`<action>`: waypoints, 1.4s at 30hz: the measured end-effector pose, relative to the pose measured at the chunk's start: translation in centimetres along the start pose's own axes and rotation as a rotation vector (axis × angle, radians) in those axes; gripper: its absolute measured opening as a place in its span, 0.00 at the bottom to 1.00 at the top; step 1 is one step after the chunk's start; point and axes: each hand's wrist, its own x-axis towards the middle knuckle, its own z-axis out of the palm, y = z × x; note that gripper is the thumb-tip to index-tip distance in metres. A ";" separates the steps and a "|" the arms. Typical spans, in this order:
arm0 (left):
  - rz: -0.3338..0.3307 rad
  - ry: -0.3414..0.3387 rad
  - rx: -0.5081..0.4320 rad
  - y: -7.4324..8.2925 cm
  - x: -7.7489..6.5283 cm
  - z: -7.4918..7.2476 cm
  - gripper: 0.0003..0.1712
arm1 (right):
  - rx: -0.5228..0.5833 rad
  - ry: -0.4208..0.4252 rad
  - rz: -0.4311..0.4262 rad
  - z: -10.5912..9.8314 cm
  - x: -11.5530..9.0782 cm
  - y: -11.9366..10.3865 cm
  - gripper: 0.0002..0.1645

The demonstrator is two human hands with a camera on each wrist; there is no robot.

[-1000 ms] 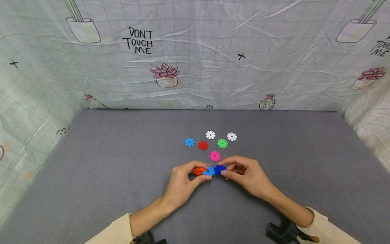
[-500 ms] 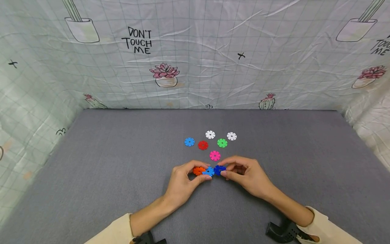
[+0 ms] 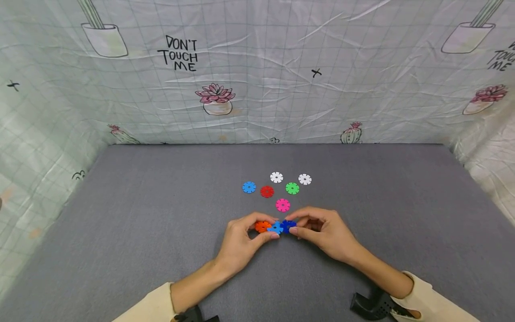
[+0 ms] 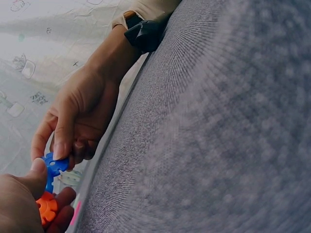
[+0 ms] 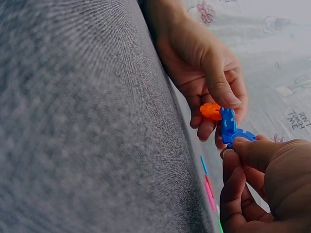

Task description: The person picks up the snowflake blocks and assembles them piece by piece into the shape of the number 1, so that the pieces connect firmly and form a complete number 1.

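Observation:
Between the thumb and fingers of my left hand (image 3: 240, 243) is a light blue notched disc (image 3: 275, 227), joined to an orange notched disc (image 3: 263, 226) on its left. My right hand (image 3: 331, 232) pinches a dark blue notched disc (image 3: 288, 226) by its right side. In the head view the dark blue disc meets the light blue one edge to edge. The right wrist view shows the light blue disc (image 5: 227, 121) tilted against the dark blue disc (image 5: 240, 137); how deep their slots sit is hard to tell. Fingertips cover parts of all three.
Beyond the hands lie loose flat discs: pink (image 3: 283, 205), red (image 3: 267, 192), green (image 3: 292, 188), light blue (image 3: 249, 187), and two white ones, the left white disc (image 3: 276, 177) and the right white disc (image 3: 305, 179). A printed curtain (image 3: 257, 89) borders the grey table (image 3: 161, 192).
My right hand has shifted slightly left, bringing the dark blue disc against the light blue one, where a small gap showed before. My left hand has stayed nearly still.

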 end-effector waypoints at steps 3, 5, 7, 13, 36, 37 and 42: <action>-0.009 0.001 -0.018 0.0 -0.1 -0.1 0.15 | 0.006 -0.007 -0.011 0.1 0.0 0.1 0.16; -0.035 -0.004 -0.049 0.0 -0.1 -0.1 0.15 | 0.011 -0.013 -0.025 0.2 0.0 0.2 0.16; -0.072 -0.011 -0.081 0.0 -0.1 -0.2 0.14 | 0.015 -0.018 -0.042 0.3 0.0 0.3 0.16; -0.151 -0.025 -0.150 0.1 -0.2 -0.3 0.13 | 0.024 -0.025 -0.092 0.7 0.0 0.5 0.16; -0.070 -0.052 -0.152 -0.2 -0.1 0.1 0.15 | 0.033 0.015 -0.015 1.2 -0.3 -0.3 0.16; -0.063 -0.052 -0.132 -0.2 -0.2 0.0 0.15 | 0.032 0.012 -0.009 1.2 -0.3 -0.3 0.16; -0.038 -0.066 -0.059 -0.1 -0.3 0.0 0.14 | 0.036 -0.006 0.012 1.3 -0.4 -0.3 0.16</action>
